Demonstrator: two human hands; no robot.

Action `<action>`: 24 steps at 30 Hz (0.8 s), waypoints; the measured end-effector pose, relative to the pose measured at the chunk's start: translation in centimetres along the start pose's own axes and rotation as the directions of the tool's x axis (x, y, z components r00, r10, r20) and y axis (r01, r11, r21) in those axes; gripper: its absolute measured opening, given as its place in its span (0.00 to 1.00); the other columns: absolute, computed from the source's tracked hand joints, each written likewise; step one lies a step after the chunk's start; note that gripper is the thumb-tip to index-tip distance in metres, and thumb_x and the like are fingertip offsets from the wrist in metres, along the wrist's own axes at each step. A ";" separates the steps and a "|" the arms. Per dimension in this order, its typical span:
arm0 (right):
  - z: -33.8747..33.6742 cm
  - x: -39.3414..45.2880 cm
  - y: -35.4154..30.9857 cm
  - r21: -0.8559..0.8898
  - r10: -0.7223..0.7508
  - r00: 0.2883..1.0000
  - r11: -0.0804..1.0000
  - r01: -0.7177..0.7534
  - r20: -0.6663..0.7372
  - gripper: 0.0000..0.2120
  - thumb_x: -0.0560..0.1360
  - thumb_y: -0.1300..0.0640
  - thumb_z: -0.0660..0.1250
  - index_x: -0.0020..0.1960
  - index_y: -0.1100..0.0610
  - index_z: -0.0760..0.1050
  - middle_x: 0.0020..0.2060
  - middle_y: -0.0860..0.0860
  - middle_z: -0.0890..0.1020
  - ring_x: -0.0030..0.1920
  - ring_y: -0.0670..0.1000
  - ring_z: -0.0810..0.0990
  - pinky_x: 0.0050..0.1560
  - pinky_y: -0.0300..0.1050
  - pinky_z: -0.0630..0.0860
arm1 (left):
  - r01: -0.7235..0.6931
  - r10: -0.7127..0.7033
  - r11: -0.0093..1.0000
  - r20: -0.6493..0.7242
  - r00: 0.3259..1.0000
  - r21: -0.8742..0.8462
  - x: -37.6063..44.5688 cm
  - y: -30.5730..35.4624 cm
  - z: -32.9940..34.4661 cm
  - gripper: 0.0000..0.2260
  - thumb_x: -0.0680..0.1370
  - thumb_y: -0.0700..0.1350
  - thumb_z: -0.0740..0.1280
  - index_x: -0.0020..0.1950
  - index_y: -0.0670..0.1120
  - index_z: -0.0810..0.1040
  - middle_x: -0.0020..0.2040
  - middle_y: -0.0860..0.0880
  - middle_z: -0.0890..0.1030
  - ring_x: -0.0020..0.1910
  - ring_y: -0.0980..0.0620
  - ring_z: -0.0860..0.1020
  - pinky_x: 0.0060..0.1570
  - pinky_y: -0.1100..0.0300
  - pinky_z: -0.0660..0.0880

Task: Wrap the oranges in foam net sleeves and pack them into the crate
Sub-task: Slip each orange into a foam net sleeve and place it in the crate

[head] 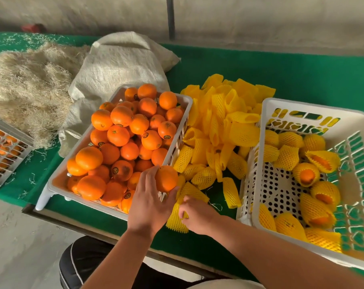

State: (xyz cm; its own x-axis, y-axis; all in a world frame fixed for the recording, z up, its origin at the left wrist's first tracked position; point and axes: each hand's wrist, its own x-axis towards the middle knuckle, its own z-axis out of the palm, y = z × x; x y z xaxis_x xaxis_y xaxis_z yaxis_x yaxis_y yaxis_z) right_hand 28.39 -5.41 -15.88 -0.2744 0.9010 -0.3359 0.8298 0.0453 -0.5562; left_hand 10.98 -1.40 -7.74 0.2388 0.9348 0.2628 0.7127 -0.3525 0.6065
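Left hand cups an orange clear of the tray; right hand pinches a sleeve, probably readying it for wrapping.

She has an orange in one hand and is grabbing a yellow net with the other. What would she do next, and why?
Probably lift the sleeve and slide the orange into it. The left hand holds a bare orange, the right hand pinches one sleeve, and the fruit in the crate is sleeved.
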 end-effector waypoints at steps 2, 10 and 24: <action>-0.7 -0.2 -0.4 0.092 0.056 0.997 0.994 -0.052 -0.047 0.06 0.79 0.49 0.73 0.53 0.50 0.81 0.57 0.47 0.80 0.47 0.43 0.76 0.43 0.37 0.73 | 0.003 -0.003 1.000 0.006 1.000 0.001 0.0 0.0 0.0 0.34 0.77 0.66 0.70 0.76 0.55 0.62 0.68 0.54 0.69 0.61 0.48 0.77 0.49 0.51 0.83; -9.6 -5.2 0.0 0.897 0.447 0.873 0.442 -0.026 -0.196 0.17 0.75 0.45 0.77 0.54 0.55 0.76 0.46 0.54 0.85 0.46 0.55 0.87 0.51 0.49 0.84 | 0.063 -0.063 0.997 0.003 0.998 -0.036 0.1 0.4 -0.2 0.33 0.76 0.67 0.68 0.76 0.56 0.63 0.66 0.58 0.69 0.60 0.52 0.76 0.52 0.55 0.80; -13.4 -12.2 3.8 0.963 0.470 0.859 -0.063 0.262 -0.203 0.21 0.75 0.50 0.73 0.62 0.61 0.75 0.46 0.56 0.84 0.46 0.54 0.84 0.52 0.49 0.81 | 0.185 -0.052 0.904 0.331 0.942 -0.386 -0.5 8.8 -2.7 0.35 0.67 0.64 0.78 0.71 0.63 0.68 0.63 0.62 0.75 0.56 0.52 0.80 0.48 0.54 0.82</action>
State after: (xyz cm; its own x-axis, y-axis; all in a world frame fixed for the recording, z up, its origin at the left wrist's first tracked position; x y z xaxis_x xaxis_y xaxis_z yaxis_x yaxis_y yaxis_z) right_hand 41.42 -10.49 -3.70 0.2532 0.8828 -0.3956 -0.5918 -0.1821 -0.7852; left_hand 15.37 -5.10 -0.51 0.4062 0.9132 -0.0318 0.4335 -0.1620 0.8865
